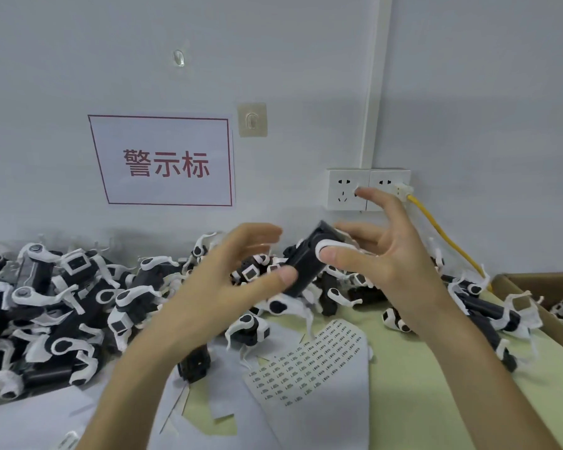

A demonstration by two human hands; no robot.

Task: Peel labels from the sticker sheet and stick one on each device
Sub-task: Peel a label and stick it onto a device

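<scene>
One device (307, 258), long axis up-right.

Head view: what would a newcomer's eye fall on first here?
First, the left hand and right hand holding one black device mid-frame. Then the big heap of black-and-white devices filling the left side, and the white sign with red characters above it. The sticker sheet lies on the table below the hands.

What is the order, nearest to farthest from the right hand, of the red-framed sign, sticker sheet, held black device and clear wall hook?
1. black device, pinched by the right hand.
2. sticker sheet, lying below it.
3. red-framed sign, wall, left.
4. clear wall hook, higher up.
</scene>
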